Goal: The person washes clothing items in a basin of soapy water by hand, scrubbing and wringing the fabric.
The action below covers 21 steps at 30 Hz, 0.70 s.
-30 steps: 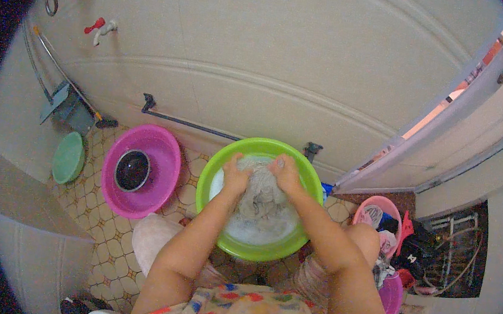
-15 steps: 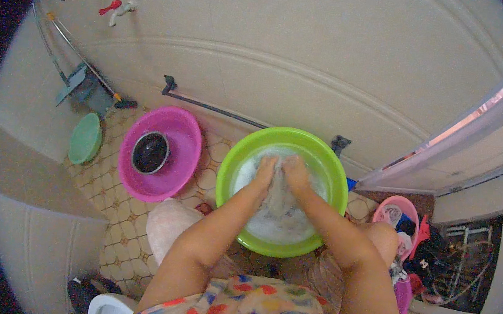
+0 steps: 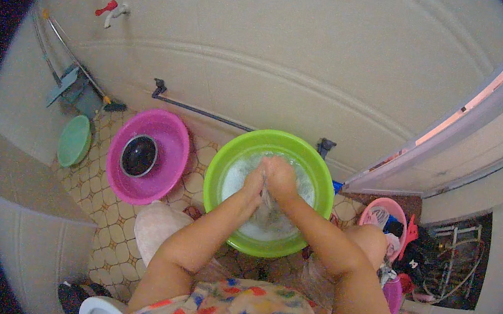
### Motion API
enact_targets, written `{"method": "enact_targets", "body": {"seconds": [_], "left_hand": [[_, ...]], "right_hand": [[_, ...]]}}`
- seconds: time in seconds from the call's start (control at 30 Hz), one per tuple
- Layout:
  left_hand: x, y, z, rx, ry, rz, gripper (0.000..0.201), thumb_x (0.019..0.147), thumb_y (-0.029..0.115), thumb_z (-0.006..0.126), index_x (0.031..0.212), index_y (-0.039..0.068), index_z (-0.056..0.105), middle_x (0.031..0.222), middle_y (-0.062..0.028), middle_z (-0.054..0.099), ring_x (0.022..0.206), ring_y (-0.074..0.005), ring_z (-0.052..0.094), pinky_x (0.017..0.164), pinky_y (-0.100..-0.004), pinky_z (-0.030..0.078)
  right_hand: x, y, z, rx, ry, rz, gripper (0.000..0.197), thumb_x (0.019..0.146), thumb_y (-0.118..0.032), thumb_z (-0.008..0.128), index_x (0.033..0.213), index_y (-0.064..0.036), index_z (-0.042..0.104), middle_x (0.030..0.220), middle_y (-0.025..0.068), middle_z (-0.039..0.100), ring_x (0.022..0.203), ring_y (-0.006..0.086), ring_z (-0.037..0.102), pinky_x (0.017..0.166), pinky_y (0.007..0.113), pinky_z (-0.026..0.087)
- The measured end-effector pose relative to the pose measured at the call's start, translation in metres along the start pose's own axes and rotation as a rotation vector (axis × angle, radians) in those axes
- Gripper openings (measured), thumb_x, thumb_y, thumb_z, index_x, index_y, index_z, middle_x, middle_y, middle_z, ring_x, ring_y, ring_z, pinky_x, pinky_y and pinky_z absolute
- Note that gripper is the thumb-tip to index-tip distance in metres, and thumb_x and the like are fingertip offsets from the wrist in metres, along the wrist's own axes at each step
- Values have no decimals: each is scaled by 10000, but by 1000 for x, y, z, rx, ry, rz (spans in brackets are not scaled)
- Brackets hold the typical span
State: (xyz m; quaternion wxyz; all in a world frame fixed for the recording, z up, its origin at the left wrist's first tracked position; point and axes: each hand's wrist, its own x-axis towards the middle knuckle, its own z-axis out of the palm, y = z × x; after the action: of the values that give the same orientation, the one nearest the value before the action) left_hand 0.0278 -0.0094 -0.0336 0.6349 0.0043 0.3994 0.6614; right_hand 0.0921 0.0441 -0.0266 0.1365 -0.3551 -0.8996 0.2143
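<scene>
In the middle of the frame, the left hand [image 3: 254, 183] and the right hand [image 3: 281, 176] meet over the light green basin [image 3: 262, 247]. They are pressed together and appear clenched around a greyish wet cloth [image 3: 266, 200]; the fingertips are hidden, so I cannot tell how tight the hold is. The cloth shows between and below the hands, with foamy water [image 3: 236, 177] around it. In my judgement, it is soft and limp, rather heavy with water, and slippery from the soap. It is better to take a thick, gathered fold with both palms, since a thin edge could easily slide away.
</scene>
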Motion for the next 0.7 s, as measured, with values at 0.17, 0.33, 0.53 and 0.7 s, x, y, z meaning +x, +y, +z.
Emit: {"method": "enact_targets", "body": {"seconds": [0.17,0.33,0.53,0.7], "left_hand": [[19,7,-11,120,144,159,265,811,252,459,998,70,498,973,-117,513,854,-259,517,780,-387,408],[67,-8,-67,1039,464,712,357,677,-26,442,994,127,501,987,-113,487,849,-252,508,760,-357,416],[77,-10,-77,517,136,104,249,746,59,430,968,107,532,997,-141,507,877,-276,503,711,-411,443],[85,-23,-90,112,62,91,238,787,211,434,966,84,528,898,-102,562,791,-286,537,681,-410,453]], "right_hand": [[10,47,20,411,213,162,313,798,-288,444,791,4,559,824,211,538,818,339,504,731,389,385],[14,75,34,384,174,159,328,669,-292,641,829,-20,552,863,170,545,792,282,513,728,369,388],[7,113,70,235,-21,205,518,636,-209,668,1065,-6,462,975,200,530,926,302,505,798,363,390],[9,82,71,290,98,355,425,700,-166,588,1060,21,458,988,227,517,948,308,499,812,356,386]]}}
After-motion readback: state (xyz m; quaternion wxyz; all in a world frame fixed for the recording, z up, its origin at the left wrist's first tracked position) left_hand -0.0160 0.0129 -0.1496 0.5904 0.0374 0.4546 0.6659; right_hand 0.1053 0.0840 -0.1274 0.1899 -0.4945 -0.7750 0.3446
